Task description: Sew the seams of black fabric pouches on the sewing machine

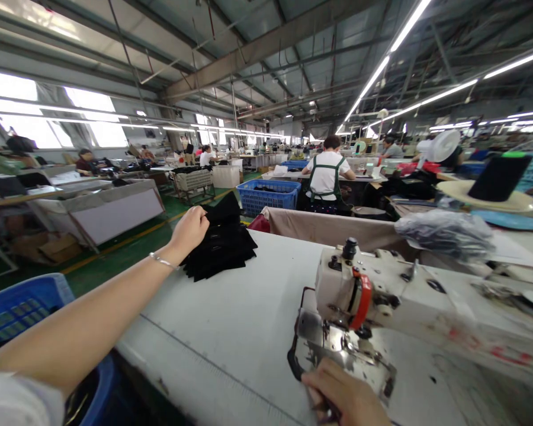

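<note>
Black fabric pieces point(222, 245), unevenly stacked, at the far left of the white tabletop point(249, 296)

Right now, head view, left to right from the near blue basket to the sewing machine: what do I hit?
Near blue plastic basket → left hand → stack of black fabric pieces → far blue plastic basket → sewing machine.

On the table point(266, 290) before me, the cloth stack point(222, 248) lies left of frame centre, the sewing machine point(411, 290) lower right.
</note>
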`<state>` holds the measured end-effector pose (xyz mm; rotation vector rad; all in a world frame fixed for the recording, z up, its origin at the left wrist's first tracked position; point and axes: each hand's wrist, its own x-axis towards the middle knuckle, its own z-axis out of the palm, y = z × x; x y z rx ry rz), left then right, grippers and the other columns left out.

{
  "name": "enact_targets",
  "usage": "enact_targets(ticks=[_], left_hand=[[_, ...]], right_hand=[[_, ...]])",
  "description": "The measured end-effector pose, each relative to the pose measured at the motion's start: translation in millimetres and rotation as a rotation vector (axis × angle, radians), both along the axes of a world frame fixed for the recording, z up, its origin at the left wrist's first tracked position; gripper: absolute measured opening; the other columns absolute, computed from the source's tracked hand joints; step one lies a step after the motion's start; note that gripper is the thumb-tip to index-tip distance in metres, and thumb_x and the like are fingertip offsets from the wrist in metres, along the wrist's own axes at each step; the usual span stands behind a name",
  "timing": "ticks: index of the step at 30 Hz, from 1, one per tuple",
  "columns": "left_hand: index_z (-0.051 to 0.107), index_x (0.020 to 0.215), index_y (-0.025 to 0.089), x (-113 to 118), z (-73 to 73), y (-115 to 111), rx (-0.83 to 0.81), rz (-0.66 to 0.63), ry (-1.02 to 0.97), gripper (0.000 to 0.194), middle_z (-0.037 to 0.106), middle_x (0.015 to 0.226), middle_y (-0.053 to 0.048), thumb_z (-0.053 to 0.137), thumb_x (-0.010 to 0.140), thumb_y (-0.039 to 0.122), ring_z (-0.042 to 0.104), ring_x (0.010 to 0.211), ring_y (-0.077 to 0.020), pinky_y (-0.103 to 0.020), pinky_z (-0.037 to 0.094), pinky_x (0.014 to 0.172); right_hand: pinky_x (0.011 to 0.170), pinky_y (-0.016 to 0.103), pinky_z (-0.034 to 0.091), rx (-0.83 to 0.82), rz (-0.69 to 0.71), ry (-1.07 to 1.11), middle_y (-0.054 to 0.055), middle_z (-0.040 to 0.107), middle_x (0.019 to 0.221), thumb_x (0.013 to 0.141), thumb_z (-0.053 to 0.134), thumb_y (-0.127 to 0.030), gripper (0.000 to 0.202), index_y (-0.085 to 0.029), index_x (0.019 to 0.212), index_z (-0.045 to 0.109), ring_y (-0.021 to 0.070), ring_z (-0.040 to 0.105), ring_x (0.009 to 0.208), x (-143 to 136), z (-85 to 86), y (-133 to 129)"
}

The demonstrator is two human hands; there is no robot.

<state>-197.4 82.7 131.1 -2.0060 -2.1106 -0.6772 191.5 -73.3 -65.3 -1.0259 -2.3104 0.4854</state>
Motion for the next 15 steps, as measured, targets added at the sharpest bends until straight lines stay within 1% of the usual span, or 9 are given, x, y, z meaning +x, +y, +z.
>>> enact_targets(ticks=[2, 3, 5, 6, 7, 8, 11, 13, 15], left_hand=[[0.065, 0.110, 0.016, 19.4, -6.6, -40.2, -0.034, -0.122, 0.015, 0.023, 0.065, 0.116, -0.010, 0.055, 0.097, 0.032, 0.063, 0.105, -0.0243, -0.043, 0.051, 0.094], [0.069, 0.101, 0.017, 29.3, -15.8, -64.3, -0.077, -0.192, 0.021, 0.021, 0.068, 0.109, -0.009, 0.057, 0.094, 0.034, 0.065, 0.101, -0.0237, -0.040, 0.052, 0.093], [0.072, 0.089, 0.021, 48.8, -43.1, -112.6, -0.181, -0.338, 0.026, 0.019, 0.071, 0.099, -0.006, 0.064, 0.087, 0.037, 0.068, 0.093, -0.0222, -0.034, 0.054, 0.088], [0.073, 0.090, 0.023, 58.2, -59.0, -133.6, -0.238, -0.422, 0.028, 0.018, 0.072, 0.103, -0.005, 0.064, 0.086, 0.038, 0.068, 0.095, -0.0221, -0.033, 0.054, 0.089], [0.073, 0.098, 0.023, 67.6, -74.7, -150.4, -0.294, -0.521, 0.043, 0.020, 0.071, 0.114, -0.007, 0.060, 0.089, 0.036, 0.067, 0.104, -0.0235, -0.035, 0.053, 0.095], [0.071, 0.109, 0.024, 76.9, -89.3, -162.6, -0.347, -0.561, 0.060, 0.025, 0.067, 0.126, -0.008, 0.057, 0.090, 0.033, 0.063, 0.113, -0.0251, -0.039, 0.050, 0.100], [0.060, 0.131, 0.018, 104.7, -118.8, -173.4, -0.448, -0.573, 0.080, 0.048, 0.055, 0.142, -0.014, 0.064, 0.087, 0.036, 0.052, 0.129, -0.0323, -0.051, 0.042, 0.108], [0.061, 0.131, 0.017, 122.7, -125.0, -170.1, -0.460, -0.578, 0.073, 0.059, 0.052, 0.144, -0.017, 0.072, 0.080, 0.045, 0.047, 0.132, -0.0369, -0.056, 0.038, 0.110], [0.063, 0.128, 0.019, 139.4, -123.9, -168.3, -0.449, -0.604, 0.063, 0.066, 0.053, 0.141, -0.016, 0.079, 0.071, 0.050, 0.047, 0.129, -0.0385, -0.057, 0.038, 0.109]], right_hand=[[0.065, 0.024, 0.050, 0.005, -0.029, 0.088, 0.005, 0.066, 0.086, 0.086, 0.048, -0.018, 0.027, -0.027, 0.101, 0.069, 0.0163, 0.065, 0.074, 0.4, 10.2, -3.6], [0.069, 0.025, 0.051, 0.011, -0.051, 0.142, 0.006, 0.067, 0.090, 0.090, 0.045, -0.018, 0.030, -0.026, 0.105, 0.069, 0.0170, 0.066, 0.079, 0.1, 16.6, -6.0], [0.075, 0.028, 0.052, 0.022, -0.100, 0.207, 0.009, 0.067, 0.099, 0.094, 0.042, -0.018, 0.031, -0.024, 0.112, 0.067, 0.0182, 0.067, 0.087, -2.4, 30.3, -11.3], [0.077, 0.028, 0.053, 0.015, -0.127, 0.199, 0.010, 0.067, 0.103, 0.095, 0.043, -0.020, 0.030, -0.023, 0.112, 0.067, 0.0188, 0.066, 0.090, -4.7, 36.5, -14.0], [0.079, 0.029, 0.053, 0.000, -0.152, 0.158, 0.009, 0.066, 0.104, 0.095, 0.045, -0.022, 0.027, -0.023, 0.111, 0.067, 0.0194, 0.066, 0.091, -7.6, 41.9, -16.6], [0.079, 0.030, 0.053, -0.026, -0.178, 0.088, 0.008, 0.066, 0.105, 0.094, 0.049, -0.024, 0.023, -0.023, 0.108, 0.068, 0.0198, 0.067, 0.090, -10.9, 45.9, -19.2], [0.073, 0.029, 0.053, -0.088, -0.230, -0.164, 0.005, 0.064, 0.110, 0.087, 0.061, -0.021, 0.024, -0.025, 0.110, 0.069, 0.0190, 0.068, 0.082, -19.7, 50.3, -27.7], [0.072, 0.029, 0.053, -0.097, -0.247, -0.237, 0.005, 0.062, 0.117, 0.083, 0.065, -0.017, 0.038, -0.026, 0.121, 0.064, 0.0190, 0.069, 0.083, -22.3, 49.2, -34.6], [0.072, 0.029, 0.052, -0.107, -0.285, -0.230, 0.005, 0.061, 0.118, 0.083, 0.066, -0.017, 0.040, -0.024, 0.122, 0.062, 0.0195, 0.068, 0.086, -22.2, 47.6, -42.9]])
